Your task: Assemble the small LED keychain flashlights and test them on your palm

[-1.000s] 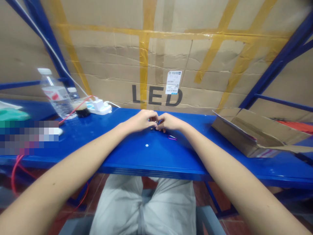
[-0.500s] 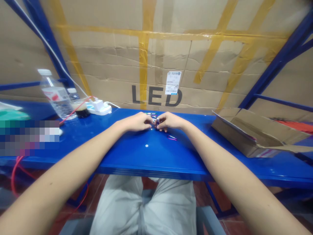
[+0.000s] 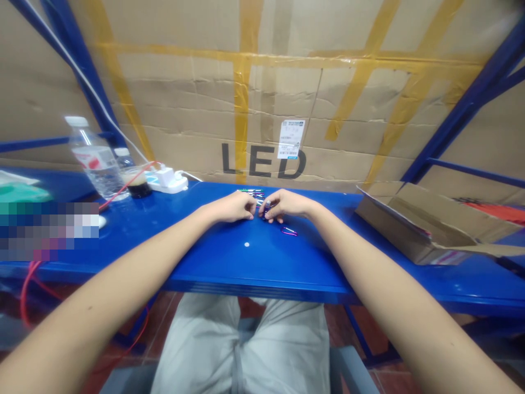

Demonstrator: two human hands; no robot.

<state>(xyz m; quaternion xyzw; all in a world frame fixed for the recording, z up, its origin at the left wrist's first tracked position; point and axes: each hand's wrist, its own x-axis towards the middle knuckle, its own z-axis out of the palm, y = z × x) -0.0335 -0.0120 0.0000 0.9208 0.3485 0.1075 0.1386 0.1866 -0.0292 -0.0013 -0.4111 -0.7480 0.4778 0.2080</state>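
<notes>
My left hand (image 3: 238,207) rests low over the blue table (image 3: 229,268), fingertips pinched together. Whatever they hold, if anything, is hidden. Just across a small gap, my right hand (image 3: 283,205) grips a small dark purple cylinder (image 3: 267,206) with a pale top, held roughly upright between thumb and fingers. Below that hand lies a purple-pink carabiner (image 3: 289,232), flat on the table. Behind my fingers is a pile of shiny carabiners (image 3: 255,192) in several colours, partly covered by my left hand. A small white round spot (image 3: 246,244) shows nearer to me.
An opened cardboard box (image 3: 394,224) stands at right. A water bottle (image 3: 98,169), a smaller bottle with dark liquid (image 3: 135,178) and a white power strip (image 3: 172,182) are at back left, with a red cable (image 3: 28,295). A large taped carton (image 3: 184,109) walls the back.
My hands have drawn slightly apart. The left fingers have closed further, and a small bright bit on the table below them no longer shows. The right hand still grips the cylinder.
</notes>
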